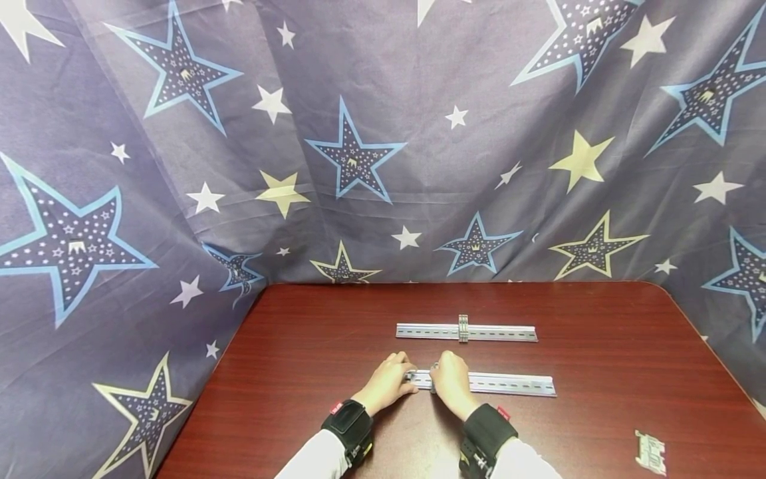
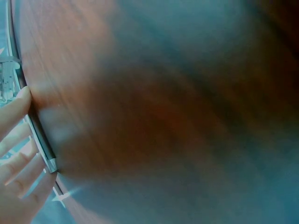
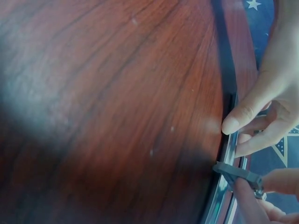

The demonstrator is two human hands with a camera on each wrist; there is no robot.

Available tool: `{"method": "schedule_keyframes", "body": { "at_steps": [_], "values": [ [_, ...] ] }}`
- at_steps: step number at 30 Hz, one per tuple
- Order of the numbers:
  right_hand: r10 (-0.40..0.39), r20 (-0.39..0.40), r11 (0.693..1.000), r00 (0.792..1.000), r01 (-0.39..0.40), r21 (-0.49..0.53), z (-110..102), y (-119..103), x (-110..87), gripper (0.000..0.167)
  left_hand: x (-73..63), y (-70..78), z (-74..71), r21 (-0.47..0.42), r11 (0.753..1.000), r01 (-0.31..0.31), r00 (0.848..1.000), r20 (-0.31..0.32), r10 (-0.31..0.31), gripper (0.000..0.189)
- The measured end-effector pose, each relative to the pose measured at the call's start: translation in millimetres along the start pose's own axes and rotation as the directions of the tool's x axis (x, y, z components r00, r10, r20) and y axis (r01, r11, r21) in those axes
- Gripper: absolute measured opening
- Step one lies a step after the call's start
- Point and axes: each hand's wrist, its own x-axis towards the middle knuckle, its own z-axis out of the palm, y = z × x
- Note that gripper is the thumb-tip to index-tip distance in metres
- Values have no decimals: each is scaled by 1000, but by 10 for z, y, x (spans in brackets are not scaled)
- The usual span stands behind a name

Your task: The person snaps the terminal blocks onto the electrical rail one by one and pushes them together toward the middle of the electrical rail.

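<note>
A slotted metal DIN rail lies across the table near me. My left hand holds its left end, with the thumb on the near edge and the fingers on the far side. In the left wrist view, the left hand covers part of the rail. My right hand is just right of it, pinching a thin grey terminal block at the rail. The right wrist view shows this block tilted across the rail, between thumb and fingers; whether it is clipped on I cannot tell.
Behind lies a second DIN rail carrying several terminal blocks side by side. A loose pale terminal block lies at the front right of the brown table. A star-patterned cloth hangs behind and beside the table.
</note>
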Motion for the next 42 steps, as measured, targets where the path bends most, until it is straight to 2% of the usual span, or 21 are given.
{"method": "schedule_keyframes", "body": {
  "at_steps": [5,13,17,22,29,35,42],
  "values": [
    [-26,-51,1000,998,25,-11,41,-37,-23,13,7,-5,-18,-5,1000,-7,1000,8,7,28],
    [-71,-75,995,995,65,-71,55,-108,-5,11,15,-20,-26,-12,999,-41,999,-17,41,27],
    [-79,-72,995,994,75,-66,28,-134,13,12,15,-26,-29,-12,999,-45,999,-15,45,27],
    [-61,-54,996,997,57,-71,14,-139,32,11,16,-36,-28,-5,999,-38,999,0,38,26],
    [-18,-20,996,1000,16,-87,9,-145,78,7,15,-42,-22,0,999,-46,999,-14,46,26],
    [-14,1,995,1000,14,-96,-5,-137,87,6,3,-23,-31,-13,999,-49,999,-5,49,28],
    [95,90,994,991,-89,-68,-9,-71,116,13,13,6,-39,-15,1000,-19,999,29,19,28]
  ]
}}
